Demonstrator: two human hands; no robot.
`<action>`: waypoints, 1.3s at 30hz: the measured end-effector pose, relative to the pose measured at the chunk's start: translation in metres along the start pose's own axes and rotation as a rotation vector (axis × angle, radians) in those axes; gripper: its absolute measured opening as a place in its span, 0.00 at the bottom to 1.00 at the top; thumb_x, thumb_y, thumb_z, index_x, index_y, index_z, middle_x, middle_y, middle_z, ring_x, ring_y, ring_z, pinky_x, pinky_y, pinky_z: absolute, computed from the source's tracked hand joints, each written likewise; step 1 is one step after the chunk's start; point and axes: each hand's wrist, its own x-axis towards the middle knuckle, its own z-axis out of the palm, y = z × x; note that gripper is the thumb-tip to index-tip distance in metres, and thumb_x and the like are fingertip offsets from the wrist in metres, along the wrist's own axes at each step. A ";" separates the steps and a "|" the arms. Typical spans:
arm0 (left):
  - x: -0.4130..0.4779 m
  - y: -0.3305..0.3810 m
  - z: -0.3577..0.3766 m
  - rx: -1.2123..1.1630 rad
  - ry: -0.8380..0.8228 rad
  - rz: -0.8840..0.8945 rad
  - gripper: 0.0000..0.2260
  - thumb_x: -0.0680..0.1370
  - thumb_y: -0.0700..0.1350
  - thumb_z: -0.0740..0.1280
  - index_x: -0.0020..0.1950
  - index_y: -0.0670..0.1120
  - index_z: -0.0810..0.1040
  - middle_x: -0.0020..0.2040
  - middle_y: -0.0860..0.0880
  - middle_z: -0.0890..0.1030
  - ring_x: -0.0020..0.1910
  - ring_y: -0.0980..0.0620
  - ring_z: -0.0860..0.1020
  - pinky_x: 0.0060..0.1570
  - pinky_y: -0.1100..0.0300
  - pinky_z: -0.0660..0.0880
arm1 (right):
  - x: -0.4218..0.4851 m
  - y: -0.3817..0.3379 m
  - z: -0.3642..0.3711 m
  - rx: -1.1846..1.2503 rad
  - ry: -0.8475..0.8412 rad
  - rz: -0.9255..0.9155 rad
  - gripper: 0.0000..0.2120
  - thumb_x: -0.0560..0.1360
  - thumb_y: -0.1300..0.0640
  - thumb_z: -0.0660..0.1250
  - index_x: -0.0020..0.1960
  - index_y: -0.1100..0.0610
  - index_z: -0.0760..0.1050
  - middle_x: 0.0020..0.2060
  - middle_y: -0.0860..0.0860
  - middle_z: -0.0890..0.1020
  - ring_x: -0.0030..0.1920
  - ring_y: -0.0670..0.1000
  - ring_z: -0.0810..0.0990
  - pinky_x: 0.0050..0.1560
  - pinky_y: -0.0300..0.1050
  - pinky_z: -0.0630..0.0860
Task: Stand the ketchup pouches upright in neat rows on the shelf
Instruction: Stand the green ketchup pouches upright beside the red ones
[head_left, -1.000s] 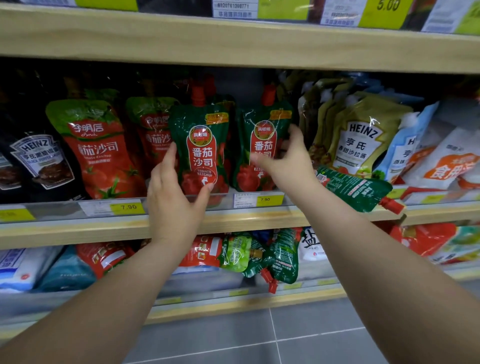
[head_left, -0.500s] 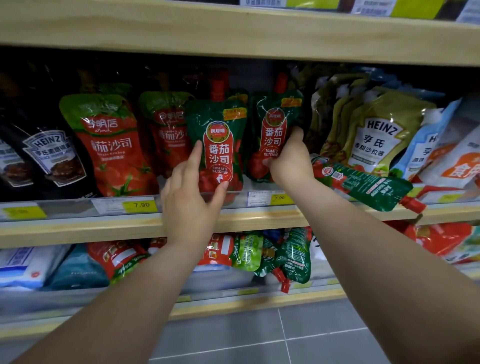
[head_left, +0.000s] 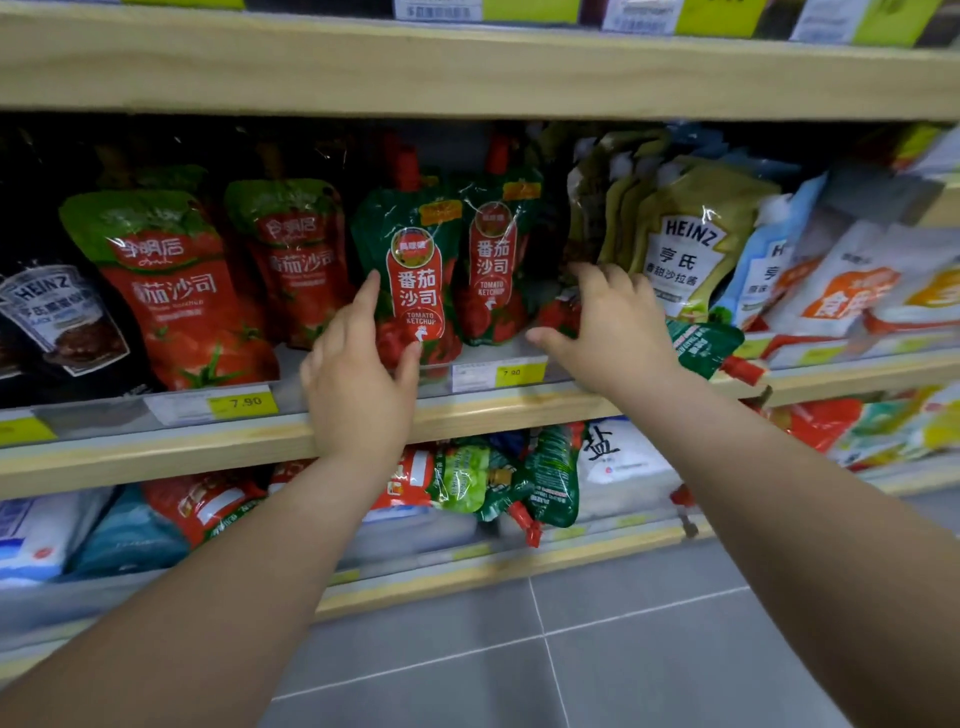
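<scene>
Two green ketchup pouches with red spouts stand upright in the middle of the wooden shelf. My left hand grips the front ketchup pouch at its lower left, forefinger along the side and thumb under its base. The second ketchup pouch stands free just to the right. My right hand hovers with fingers spread beside that pouch, over a fallen green ketchup pouch that lies flat with its red cap pointing right. A red pouch corner shows under the palm.
Red-and-green ketchup pouches and a black Heinz pouch stand to the left. Olive Heinz dressing pouches and white bags crowd the right. On the lower shelf several green pouches lie tumbled. Price tags line the shelf rail.
My right hand let go of the second upright pouch and moved right, down over the fallen pouch. My left hand stayed on the front pouch.
</scene>
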 end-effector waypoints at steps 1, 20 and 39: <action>-0.001 0.001 -0.001 0.024 0.012 0.009 0.29 0.75 0.51 0.69 0.73 0.51 0.62 0.66 0.44 0.72 0.64 0.43 0.70 0.64 0.46 0.63 | -0.004 0.005 -0.005 -0.064 -0.037 0.005 0.39 0.68 0.34 0.66 0.71 0.54 0.62 0.66 0.58 0.70 0.66 0.63 0.65 0.67 0.59 0.62; -0.010 0.090 0.046 -0.216 -0.369 0.230 0.31 0.71 0.53 0.72 0.71 0.54 0.65 0.66 0.50 0.72 0.65 0.46 0.67 0.62 0.54 0.65 | -0.035 0.032 -0.056 -0.428 0.065 -0.195 0.12 0.69 0.66 0.62 0.50 0.58 0.77 0.45 0.56 0.78 0.49 0.60 0.76 0.52 0.54 0.66; 0.008 0.103 0.058 -0.106 -0.307 0.059 0.14 0.78 0.56 0.62 0.55 0.47 0.73 0.43 0.44 0.81 0.41 0.41 0.78 0.40 0.47 0.77 | -0.032 0.045 -0.026 0.098 0.687 -0.293 0.37 0.67 0.56 0.74 0.72 0.60 0.62 0.64 0.63 0.70 0.65 0.62 0.66 0.69 0.55 0.60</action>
